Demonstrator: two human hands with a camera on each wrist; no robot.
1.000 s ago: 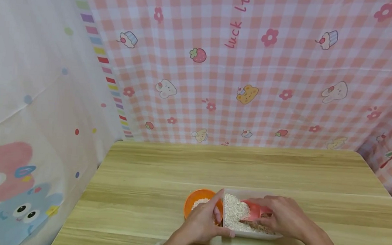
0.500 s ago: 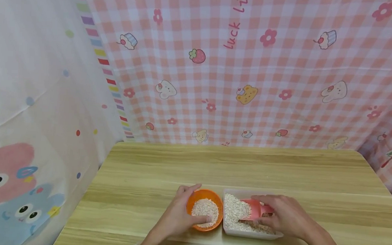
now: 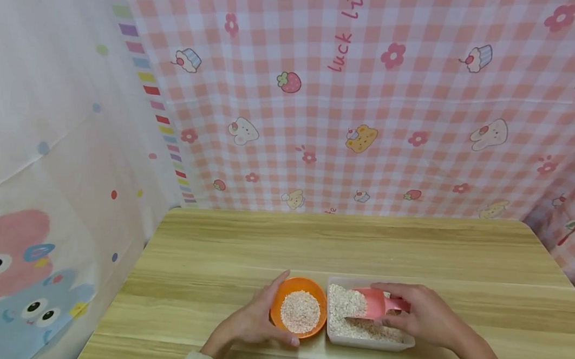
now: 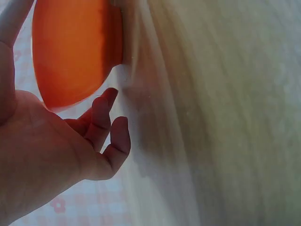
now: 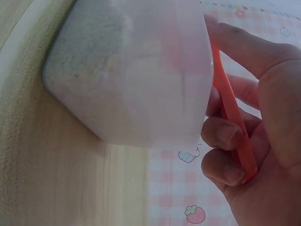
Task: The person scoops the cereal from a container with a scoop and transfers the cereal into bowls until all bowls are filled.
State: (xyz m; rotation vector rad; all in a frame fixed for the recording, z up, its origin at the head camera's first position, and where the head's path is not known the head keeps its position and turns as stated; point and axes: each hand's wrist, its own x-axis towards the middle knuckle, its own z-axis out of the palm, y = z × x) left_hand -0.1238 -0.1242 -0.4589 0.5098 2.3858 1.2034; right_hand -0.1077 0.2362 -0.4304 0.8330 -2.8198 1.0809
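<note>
An orange bowl (image 3: 275,317) holding pale oat flakes (image 3: 300,312) stands on the table, left of a translucent white box (image 3: 369,343) partly filled with more flakes. My left hand (image 3: 251,321) is spread beside the bowl's left side, thumb near its front and forefinger near its far rim. In the left wrist view the lower fingers bend loosely below the bowl (image 4: 70,47), with gaps visible; contact at the far side is hidden. My right hand (image 3: 429,314) grips the handle of a red scoop (image 3: 375,303), whose bowl lies tilted among the box's flakes. Flakes fill the scoop's mouth.
The wood-grain table (image 3: 245,242) runs back to a pink checked cloth (image 3: 330,106). At the left hangs a white cloth (image 3: 75,136) with cartoon figures. The bowl and the box stand close side by side.
My left hand has moved left, from between bowl and box to the bowl's left side, its thumb now off the flakes. The scoop in my right hand has risen slightly in the box.
</note>
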